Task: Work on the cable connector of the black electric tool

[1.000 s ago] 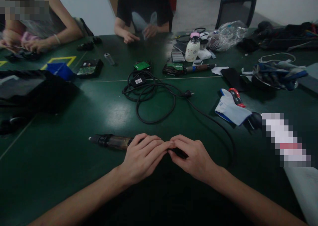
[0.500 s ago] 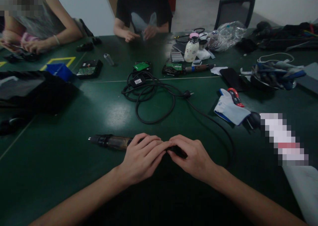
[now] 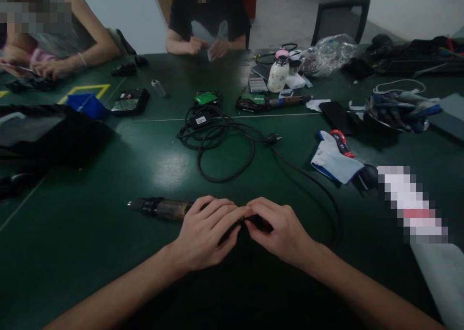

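An electric screwdriver (image 3: 166,209) lies across the table in front of me, its metal bit pointing left. My left hand (image 3: 208,231) is wrapped over the rear of its worn brown and black body. My right hand (image 3: 277,223) is closed at the tail end, thumb and fingertips pinching a small dark part against the left fingertips. What exactly the right fingers grip is hidden. A black power cord (image 3: 319,175) curves around to the right of that hand. Its coil (image 3: 224,180) lies beyond both hands, with a plug (image 3: 273,138) and a labelled black box (image 3: 200,120).
Right of the cord are a white glove (image 3: 335,161), a red-handled tool (image 3: 341,143) and a phone (image 3: 339,116). Farther back stand circuit-board devices (image 3: 130,101), a second screwdriver (image 3: 290,101) and a bottle (image 3: 279,74). A black bag (image 3: 47,132) sits left. Two people work across the table.
My fingertips have shifted slightly at the screwdriver's tail, with the left thumb a little lower and more of the dark part showing. Across the table, a person's hands have moved closer together.
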A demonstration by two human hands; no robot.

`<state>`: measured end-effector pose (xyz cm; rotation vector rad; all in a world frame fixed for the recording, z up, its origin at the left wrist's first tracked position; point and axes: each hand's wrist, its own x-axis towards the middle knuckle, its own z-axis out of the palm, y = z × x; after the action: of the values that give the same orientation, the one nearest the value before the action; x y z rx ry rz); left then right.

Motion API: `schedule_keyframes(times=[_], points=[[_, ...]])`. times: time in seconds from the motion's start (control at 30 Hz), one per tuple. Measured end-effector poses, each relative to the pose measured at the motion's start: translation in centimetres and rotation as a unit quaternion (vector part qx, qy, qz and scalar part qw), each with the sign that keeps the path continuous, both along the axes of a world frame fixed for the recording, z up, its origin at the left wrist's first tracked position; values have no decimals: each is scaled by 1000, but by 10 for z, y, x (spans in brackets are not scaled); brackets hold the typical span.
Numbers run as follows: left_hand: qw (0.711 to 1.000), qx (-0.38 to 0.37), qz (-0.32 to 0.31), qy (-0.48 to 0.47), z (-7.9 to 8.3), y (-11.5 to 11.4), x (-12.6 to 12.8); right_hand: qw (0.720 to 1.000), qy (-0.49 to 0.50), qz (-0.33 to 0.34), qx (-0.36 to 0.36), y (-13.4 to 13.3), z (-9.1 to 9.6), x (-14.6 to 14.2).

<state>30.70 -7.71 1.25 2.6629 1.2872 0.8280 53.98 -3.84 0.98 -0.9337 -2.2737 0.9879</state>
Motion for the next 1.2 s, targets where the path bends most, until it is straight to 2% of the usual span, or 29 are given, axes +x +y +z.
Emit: schedule_keyframes(times=[0.13,0.3,0.77,1.2], points=[[1000,10,-14,-3,0,0,-1,1000,-2,5,3,1,1,1],[1000,24,1,1,-1,1,-1,1000,1,7,1,0,0,1],[1000,5,-3,-3,-2,1,0,1000,2,1,11,1,0,1],[1000,19,-1,-5,-3,1,0,1000,-1,2,8,1,1,0]])
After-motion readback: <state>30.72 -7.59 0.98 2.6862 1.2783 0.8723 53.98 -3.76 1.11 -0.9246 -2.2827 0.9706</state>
